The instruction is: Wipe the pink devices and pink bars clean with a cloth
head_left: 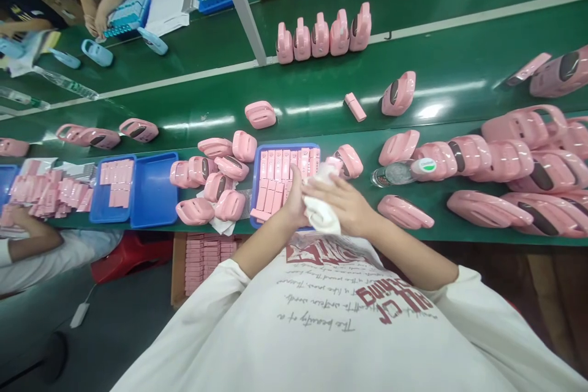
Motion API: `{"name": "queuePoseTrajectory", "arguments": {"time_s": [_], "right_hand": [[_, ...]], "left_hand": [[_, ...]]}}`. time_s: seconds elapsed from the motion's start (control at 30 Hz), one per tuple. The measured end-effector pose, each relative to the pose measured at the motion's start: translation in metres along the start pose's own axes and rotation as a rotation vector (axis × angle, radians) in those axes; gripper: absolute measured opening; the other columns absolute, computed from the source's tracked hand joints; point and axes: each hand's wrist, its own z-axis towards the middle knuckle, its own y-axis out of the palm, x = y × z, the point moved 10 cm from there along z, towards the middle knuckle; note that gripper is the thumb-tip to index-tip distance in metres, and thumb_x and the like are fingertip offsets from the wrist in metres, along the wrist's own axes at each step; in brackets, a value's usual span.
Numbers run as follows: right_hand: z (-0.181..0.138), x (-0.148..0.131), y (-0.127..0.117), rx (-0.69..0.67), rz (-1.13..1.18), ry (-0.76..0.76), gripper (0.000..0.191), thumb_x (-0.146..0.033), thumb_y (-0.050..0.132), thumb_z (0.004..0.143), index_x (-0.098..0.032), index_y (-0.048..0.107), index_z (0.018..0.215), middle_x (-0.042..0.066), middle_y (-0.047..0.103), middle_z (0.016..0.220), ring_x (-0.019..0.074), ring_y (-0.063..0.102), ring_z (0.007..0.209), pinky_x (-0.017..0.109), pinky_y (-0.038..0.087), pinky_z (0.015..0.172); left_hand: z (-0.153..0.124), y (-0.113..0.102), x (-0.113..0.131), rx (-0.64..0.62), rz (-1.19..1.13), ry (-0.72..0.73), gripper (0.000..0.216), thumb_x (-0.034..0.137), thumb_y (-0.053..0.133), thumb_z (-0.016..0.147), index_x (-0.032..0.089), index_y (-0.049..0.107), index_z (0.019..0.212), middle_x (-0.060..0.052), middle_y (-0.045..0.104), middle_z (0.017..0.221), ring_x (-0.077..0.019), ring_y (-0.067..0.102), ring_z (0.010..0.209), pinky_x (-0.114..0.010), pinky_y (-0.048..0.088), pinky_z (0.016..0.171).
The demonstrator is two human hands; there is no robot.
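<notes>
In front of my chest both hands meet over the near edge of a blue tray (256, 162). My right hand (351, 205) is closed on a white cloth (324, 214), its fingers lying across the folds. My left hand (295, 199) presses against the cloth from the other side, thumb pointing up; its other fingers are hidden. A small pink piece (334, 163) shows above the cloth, and I cannot tell which hand bears it. Pink stick-shaped parts (271, 187) lie in rows in the tray. Just beyond my right hand sits a pink rounded handled case (350, 161).
More pink cases (215, 165) cluster left of the tray, others (496, 159) crowd the right beside a clear bottle (395, 174). An empty blue tray (156, 190) lies farther left. A metal post (243, 9) rises beyond. Co-workers' arms (108, 0) show across the bench and at left.
</notes>
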Motion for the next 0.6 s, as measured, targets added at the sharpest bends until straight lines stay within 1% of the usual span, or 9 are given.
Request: {"name": "queuePoseTrajectory", "arguments": {"time_s": [0.1,0.17,0.23,0.3,0.37,0.47,0.53,0.57,0.6], "right_hand": [[0.003,0.052,-0.016,0.187,0.153,0.353,0.044,-0.045,0.038,0.094,-0.02,0.057,0.125,0.01,0.063,0.124,0.0236,0.048,0.13,0.049,0.028,0.115],[-0.006,0.083,-0.018,0.367,0.352,0.633,0.054,-0.053,0.028,0.094,-0.021,0.054,0.129,0.009,0.065,0.119,0.0229,0.052,0.125,0.044,0.037,0.111],[-0.018,0.098,-0.004,0.475,0.545,0.859,0.061,-0.058,0.022,0.093,-0.021,0.051,0.132,0.007,0.068,0.106,0.0215,0.061,0.112,0.039,0.047,0.101],[-0.028,0.098,0.015,0.475,0.666,0.998,0.065,-0.062,0.022,0.092,-0.02,0.048,0.134,0.005,0.069,0.089,0.0216,0.067,0.094,0.039,0.054,0.089],[-0.03,0.091,0.026,0.418,0.659,1.001,0.064,-0.062,0.026,0.091,-0.019,0.048,0.133,0.006,0.068,0.083,0.0224,0.067,0.087,0.042,0.055,0.085],[-0.017,0.069,0.028,0.262,0.453,0.705,0.054,-0.055,0.036,0.09,-0.02,0.052,0.128,0.012,0.066,0.11,0.0251,0.059,0.113,0.048,0.043,0.103],[-0.013,0.054,0.038,0.107,0.358,0.476,0.046,-0.048,0.04,0.088,-0.021,0.059,0.12,0.012,0.062,0.123,0.0251,0.05,0.126,0.049,0.033,0.111],[-0.018,0.057,0.043,0.047,0.326,0.457,0.042,-0.046,0.041,0.087,-0.021,0.063,0.112,0.011,0.064,0.12,0.0249,0.051,0.124,0.048,0.035,0.109],[-0.027,0.068,0.046,0.013,0.287,0.514,0.038,-0.045,0.041,0.085,-0.021,0.067,0.101,0.01,0.067,0.111,0.0247,0.057,0.116,0.046,0.041,0.105]], "left_hand": [[-0.003,0.018,-0.001,-0.131,0.135,0.026,0.091,0.088,0.019,0.07,0.011,0.061,0.09,-0.002,0.055,0.054,-0.0108,0.046,0.037,-0.022,0.031,0.032],[-0.003,0.025,-0.004,-0.168,0.226,0.036,0.079,0.085,0.028,0.072,0.012,0.058,0.079,0.002,0.048,0.047,-0.0087,0.04,0.032,-0.02,0.027,0.029],[0.002,0.022,0.002,-0.11,0.293,0.102,0.068,0.08,0.039,0.075,0.013,0.056,0.075,0.003,0.046,0.043,-0.0093,0.042,0.032,-0.02,0.031,0.031],[0.009,0.012,0.013,-0.008,0.337,0.205,0.059,0.072,0.048,0.077,0.014,0.057,0.078,0.002,0.049,0.045,-0.0108,0.047,0.034,-0.022,0.036,0.035],[0.016,-0.001,0.027,0.095,0.332,0.327,0.05,0.063,0.054,0.08,0.014,0.059,0.083,0.001,0.054,0.05,-0.0118,0.052,0.041,-0.022,0.041,0.041],[0.026,-0.03,0.043,0.274,0.227,0.445,0.03,0.046,0.055,0.087,0.016,0.058,0.081,0.001,0.056,0.056,-0.0121,0.058,0.056,-0.022,0.046,0.056],[0.032,-0.048,0.044,0.35,0.175,0.437,0.028,0.039,0.052,0.089,0.016,0.054,0.073,0.002,0.053,0.054,-0.0113,0.057,0.057,-0.023,0.047,0.06],[0.035,-0.055,0.044,0.368,0.17,0.412,0.03,0.039,0.052,0.089,0.016,0.052,0.069,0.002,0.051,0.053,-0.0106,0.055,0.054,-0.023,0.046,0.059],[0.038,-0.061,0.043,0.375,0.185,0.377,0.033,0.04,0.051,0.089,0.016,0.051,0.068,0.002,0.05,0.052,-0.0099,0.052,0.051,-0.023,0.045,0.057]]}}
